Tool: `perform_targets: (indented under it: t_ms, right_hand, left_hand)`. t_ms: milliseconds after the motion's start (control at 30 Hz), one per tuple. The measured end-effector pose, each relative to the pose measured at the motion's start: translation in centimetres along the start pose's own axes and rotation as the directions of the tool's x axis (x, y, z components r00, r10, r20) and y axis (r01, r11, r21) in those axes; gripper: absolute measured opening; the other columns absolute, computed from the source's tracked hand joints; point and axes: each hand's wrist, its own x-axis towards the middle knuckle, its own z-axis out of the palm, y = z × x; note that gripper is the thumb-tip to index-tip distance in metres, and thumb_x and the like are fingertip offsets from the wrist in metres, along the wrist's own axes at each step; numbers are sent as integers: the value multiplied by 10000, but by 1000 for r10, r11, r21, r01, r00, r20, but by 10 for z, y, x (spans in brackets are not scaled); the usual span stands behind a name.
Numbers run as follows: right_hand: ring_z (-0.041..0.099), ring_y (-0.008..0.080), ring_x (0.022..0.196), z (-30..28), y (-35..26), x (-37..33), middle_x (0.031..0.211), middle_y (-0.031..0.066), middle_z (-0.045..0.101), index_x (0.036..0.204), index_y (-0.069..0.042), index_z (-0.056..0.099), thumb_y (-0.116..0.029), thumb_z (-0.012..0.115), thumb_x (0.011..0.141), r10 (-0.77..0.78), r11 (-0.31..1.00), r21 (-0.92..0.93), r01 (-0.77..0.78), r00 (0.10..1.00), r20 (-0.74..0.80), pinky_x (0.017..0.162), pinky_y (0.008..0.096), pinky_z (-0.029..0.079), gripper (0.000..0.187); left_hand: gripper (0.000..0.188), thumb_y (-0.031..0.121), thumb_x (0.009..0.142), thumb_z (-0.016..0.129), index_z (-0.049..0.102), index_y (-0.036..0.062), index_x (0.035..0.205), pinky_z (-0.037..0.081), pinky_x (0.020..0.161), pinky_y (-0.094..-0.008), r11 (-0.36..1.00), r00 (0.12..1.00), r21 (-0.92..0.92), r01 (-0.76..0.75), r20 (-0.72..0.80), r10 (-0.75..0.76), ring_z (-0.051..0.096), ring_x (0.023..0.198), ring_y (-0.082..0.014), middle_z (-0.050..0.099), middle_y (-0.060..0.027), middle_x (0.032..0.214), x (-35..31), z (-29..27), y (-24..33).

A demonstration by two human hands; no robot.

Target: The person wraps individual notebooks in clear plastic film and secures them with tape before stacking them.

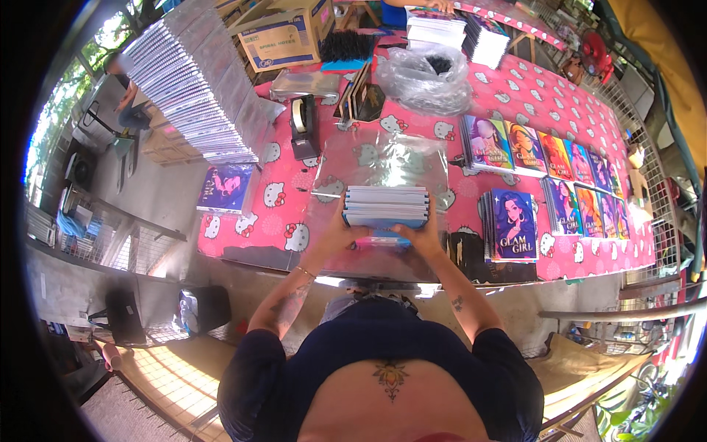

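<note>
Both of my hands grip a small stack of notebooks [387, 205] at the near edge of the table, page edges facing up. My left hand [350, 231] closes round its left side, and my right hand [420, 234] round its right side, thumbs on the near face. Colourful covers show under the thumbs; most of my other fingers are hidden by the stack. Just beyond it, a clear plastic sheet or bag [379, 158] lies flat on the pink patterned tablecloth [276, 173]. To the right stands a pile of purple-covered notebooks [513, 225].
A tall stack of plastic-wrapped notebooks [195, 85] rises at the left, near a black tape dispenser [303, 129]. Several colourful notebook piles [526, 146] line the right side. Farther back are a cardboard box [283, 40], a crumpled plastic bag [423, 85] and another person's hand [440, 6].
</note>
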Motion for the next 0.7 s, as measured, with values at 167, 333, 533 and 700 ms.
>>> perform_targets:
  t_ms: [167, 333, 533, 700]
  right_hand:
    - [549, 203, 1139, -8, -2, -10, 1214, 109, 554, 1404, -36, 315, -173, 935, 620, 86, 996, -12, -85, 996, 27, 983, 366, 461, 1008]
    - [591, 199, 1076, -6, 4, -11, 1169, 115, 592, 1352, -21, 354, -149, 930, 620, 98, 994, 41, -99, 995, 18, 931, 356, 493, 940]
    - [604, 192, 1051, -8, -3, -10, 1180, 110, 605, 1269, -12, 435, -144, 931, 613, 111, 992, 56, -112, 994, 23, 904, 349, 506, 833]
    - [608, 179, 1036, -11, 1, -6, 1133, 96, 637, 1257, -22, 459, -143, 919, 633, 42, 997, -62, -39, 998, 39, 922, 342, 492, 784]
  left_hand:
    - [1039, 112, 753, 805, 129, -23, 1530, 386, 1079, -415, 962, 988, 274, 5, 145, -46, 446, 1323, -276, 422, -173, 1443, -7, -5, 83]
    - [925, 395, 815, 722, 265, -48, 1486, 179, 1180, -503, 120, 739, 929, -349, 194, 645, 235, 1452, -398, 275, -287, 1530, -18, 89, 142]
    - [1027, 495, 772, 719, 238, -51, 1497, 168, 1188, -499, 39, 864, 878, -476, 459, 207, 187, 1471, -394, 225, -295, 1546, -2, 95, 121]
    - [907, 568, 687, 771, 448, -41, 1274, 433, 985, -493, -11, 922, 932, -363, 361, 137, 545, 1177, -400, 538, -265, 1251, 11, 72, 151]
